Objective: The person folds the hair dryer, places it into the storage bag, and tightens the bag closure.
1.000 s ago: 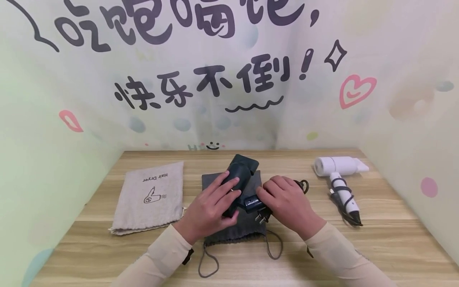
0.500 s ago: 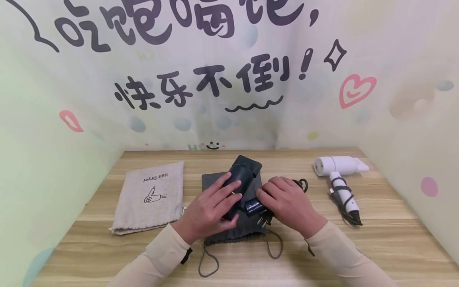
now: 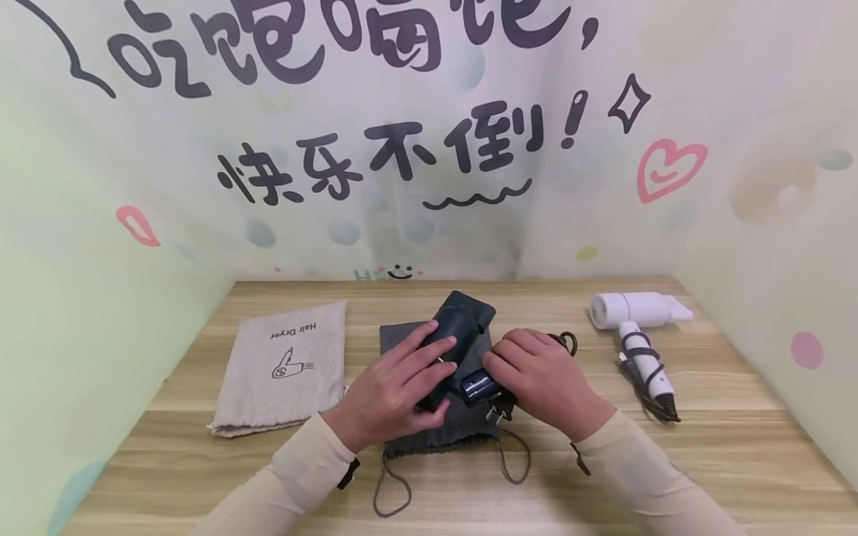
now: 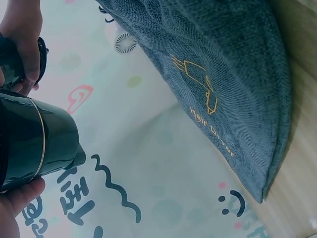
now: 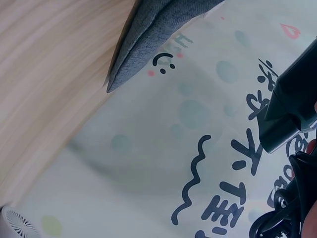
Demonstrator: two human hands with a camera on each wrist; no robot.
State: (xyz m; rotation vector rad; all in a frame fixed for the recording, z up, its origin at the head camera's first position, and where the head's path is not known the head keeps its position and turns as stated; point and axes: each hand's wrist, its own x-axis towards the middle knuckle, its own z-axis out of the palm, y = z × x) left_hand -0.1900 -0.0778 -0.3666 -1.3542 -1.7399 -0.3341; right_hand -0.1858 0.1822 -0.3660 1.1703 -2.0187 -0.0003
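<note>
A dark green hair dryer [image 3: 458,331] is held above the dark grey drawstring bag [image 3: 439,441]. My left hand [image 3: 385,394] grips the dryer's barrel from the left, and its rounded body [image 4: 49,136] fills the left side of the left wrist view. My right hand [image 3: 543,383] holds the dryer's handle [image 3: 479,387] together with the black cord [image 3: 566,342] bundled around it. Below the right fingers the plug [image 3: 499,412] sticks out, prongs downward. In the right wrist view the flat nozzle [image 5: 290,104] shows at the right. The palms hide much of the handle.
At the left lies a beige cloth bag [image 3: 284,372] printed "Hair Dryer". A white hair dryer [image 3: 633,309] with its cord wound round the handle lies at the right. The wooden table [image 3: 167,476] meets a printed backdrop [image 3: 375,223] at its rear edge.
The dark green dryer has shifted slightly to the right in both hands, its handle and plug a little lower. Both hands keep their hold; the bags and white dryer stay put.
</note>
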